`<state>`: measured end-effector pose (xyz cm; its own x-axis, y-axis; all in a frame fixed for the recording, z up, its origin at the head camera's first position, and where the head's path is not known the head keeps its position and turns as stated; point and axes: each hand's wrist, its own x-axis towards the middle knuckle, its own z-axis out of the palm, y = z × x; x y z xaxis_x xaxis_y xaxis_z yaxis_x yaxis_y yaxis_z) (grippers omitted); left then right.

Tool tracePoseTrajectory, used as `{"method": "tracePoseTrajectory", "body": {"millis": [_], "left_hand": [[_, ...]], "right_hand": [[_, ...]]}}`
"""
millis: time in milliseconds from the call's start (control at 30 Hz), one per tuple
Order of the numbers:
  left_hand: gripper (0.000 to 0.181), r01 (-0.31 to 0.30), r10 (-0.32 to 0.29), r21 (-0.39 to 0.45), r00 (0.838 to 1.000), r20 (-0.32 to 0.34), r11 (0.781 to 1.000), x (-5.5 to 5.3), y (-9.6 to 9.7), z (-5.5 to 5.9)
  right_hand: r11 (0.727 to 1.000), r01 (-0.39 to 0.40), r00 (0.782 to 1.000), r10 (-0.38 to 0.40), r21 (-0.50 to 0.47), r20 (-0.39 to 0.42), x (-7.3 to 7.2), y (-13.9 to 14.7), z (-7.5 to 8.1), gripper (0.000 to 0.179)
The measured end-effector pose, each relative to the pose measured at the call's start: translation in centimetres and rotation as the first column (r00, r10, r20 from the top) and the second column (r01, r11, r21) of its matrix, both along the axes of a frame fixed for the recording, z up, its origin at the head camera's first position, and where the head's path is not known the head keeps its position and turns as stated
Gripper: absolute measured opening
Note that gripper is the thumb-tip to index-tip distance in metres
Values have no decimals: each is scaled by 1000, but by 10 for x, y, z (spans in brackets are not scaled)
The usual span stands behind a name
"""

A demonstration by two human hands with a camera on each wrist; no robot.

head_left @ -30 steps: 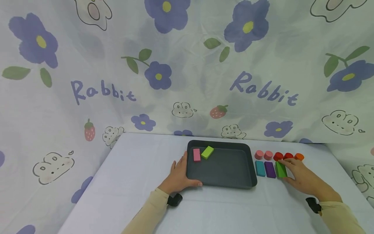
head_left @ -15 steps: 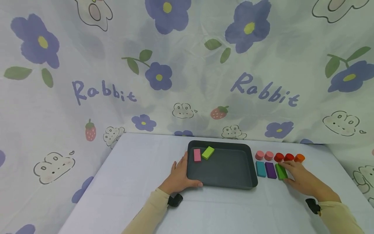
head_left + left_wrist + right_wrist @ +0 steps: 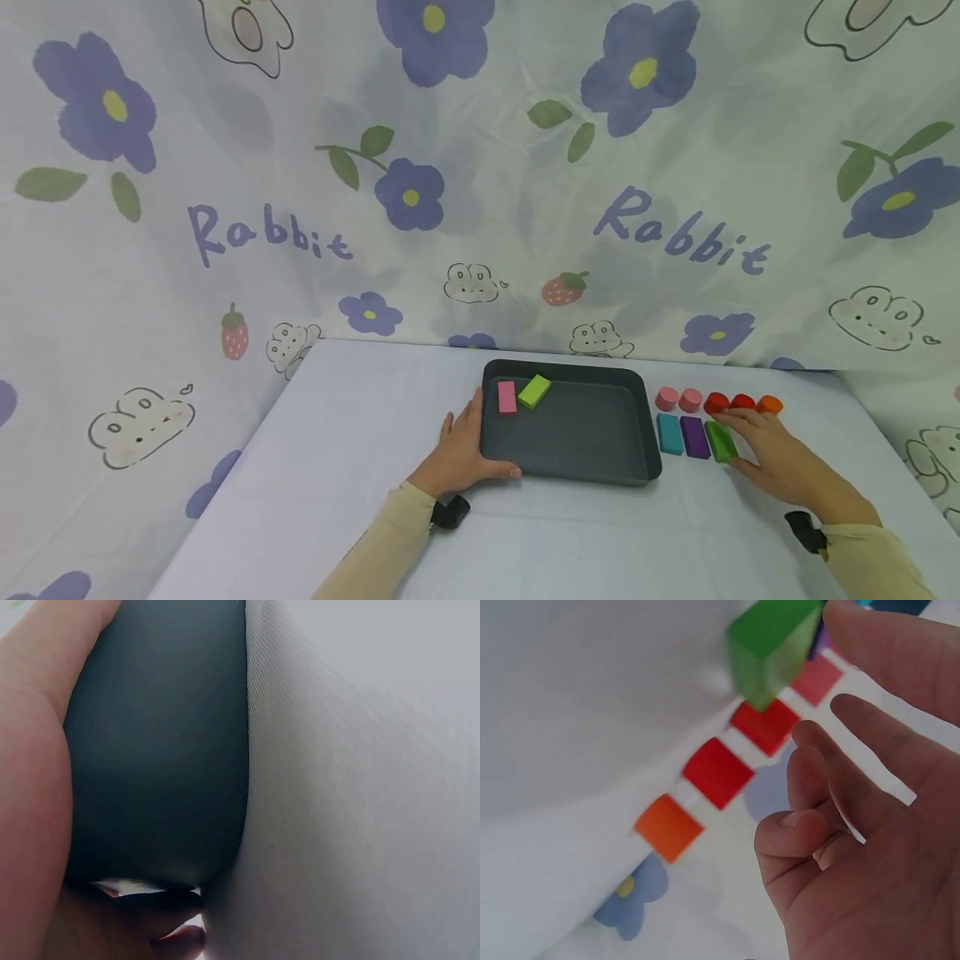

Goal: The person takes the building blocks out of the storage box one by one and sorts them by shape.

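Note:
My left hand (image 3: 457,454) rests against the left front corner of a dark grey baking tray (image 3: 577,477), its fingers along the left wall and its thumb along the front wall; the left wrist view shows the tray wall (image 3: 161,750) close up. On the right, my right hand (image 3: 772,450) spreads its thumb and fingers about a green block (image 3: 722,442). In the right wrist view the fingers stand apart from this green block (image 3: 772,645), and the thumb tip overlaps its edge. Inside the tray lie a pink block (image 3: 507,397) and a lime-green block (image 3: 535,391).
A blue block (image 3: 670,435) and a purple block (image 3: 695,437) lie between tray and right hand. Behind them stands a row of cylinders: two pink (image 3: 667,398), two red (image 3: 716,404) and one orange (image 3: 769,405). A patterned cloth (image 3: 480,233) hangs behind the white table (image 3: 360,400).
The green block has shifted slightly toward the front and lies a little more slanted. My right hand stays around it; my left hand and the tray keep their places.

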<state>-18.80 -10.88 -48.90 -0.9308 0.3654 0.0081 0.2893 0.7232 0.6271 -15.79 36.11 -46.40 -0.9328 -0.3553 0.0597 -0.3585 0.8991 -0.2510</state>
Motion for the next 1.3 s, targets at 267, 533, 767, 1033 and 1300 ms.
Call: {"method": "tracePoseTrajectory", "body": {"millis": [267, 533, 767, 1033, 1300], "left_hand": [[139, 0, 0, -6, 1000, -4, 1000, 1, -1, 1], [139, 1, -1, -7, 1000, -1, 1000, 1, 0, 2], [139, 0, 0, 0, 1000, 2, 1000, 1, -1, 2], [140, 1, -1, -3, 1000, -1, 1000, 0, -1, 0], [140, 3, -3, 0, 1000, -6, 1000, 0, -2, -1]], "right_hand": [[998, 34, 999, -35, -44, -30, 2, -25, 14, 70], [992, 56, 995, -64, -112, -74, 1, -50, 22, 69], [984, 58, 994, -72, -171, -80, -5, -70, 22, 66], [978, 58, 988, -86, -202, -130, -11, -92, 25, 66], [973, 36, 980, -80, -229, -185, -19, -114, 29, 66]]}}
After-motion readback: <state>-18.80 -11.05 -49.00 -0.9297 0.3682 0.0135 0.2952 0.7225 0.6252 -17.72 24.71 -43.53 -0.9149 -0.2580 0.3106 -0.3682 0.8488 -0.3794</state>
